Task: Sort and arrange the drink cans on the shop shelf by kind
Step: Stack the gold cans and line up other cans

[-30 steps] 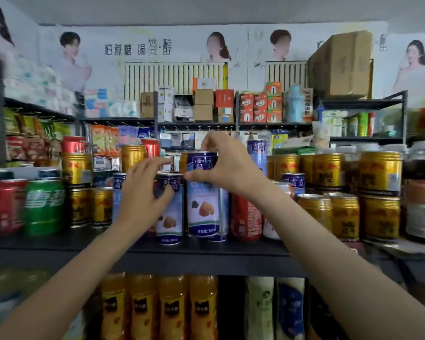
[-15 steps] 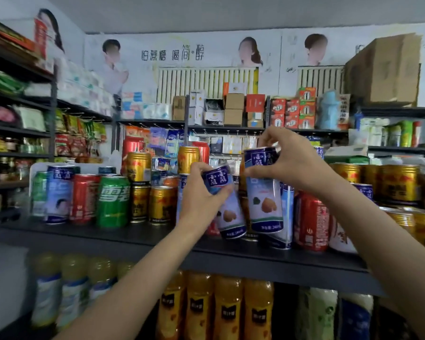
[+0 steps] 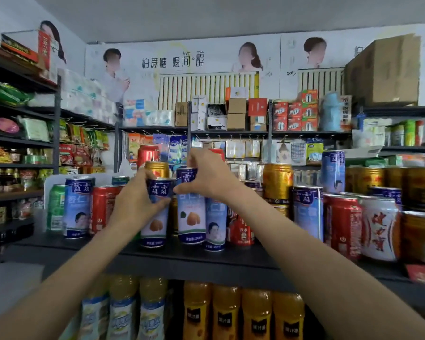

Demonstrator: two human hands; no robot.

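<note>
Shop shelf (image 3: 182,253) mid-frame barely sorted: left hand (image 3: 133,207) and right hand (image 3: 206,179) each gripping a blue almond can (image 3: 156,222) (image 3: 191,217) at centre, reds, golds, greens mixed alongside.

The left hand (image 3: 135,204) hides most of a red can (image 3: 103,207); the bottles' (image 3: 225,312) bases are cropped.

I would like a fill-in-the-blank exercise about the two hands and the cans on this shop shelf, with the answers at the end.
1. The left hand grips a blue and white can, and the ____ hand holds the second blue and white can.
2. Both held cans show a picture of an orange ____ on the label.
3. The green can stands at the ____ end of the shelf.
4. The bottles below the shelf hold an ____ drink.

Answers: right; fruit; left; orange
</note>
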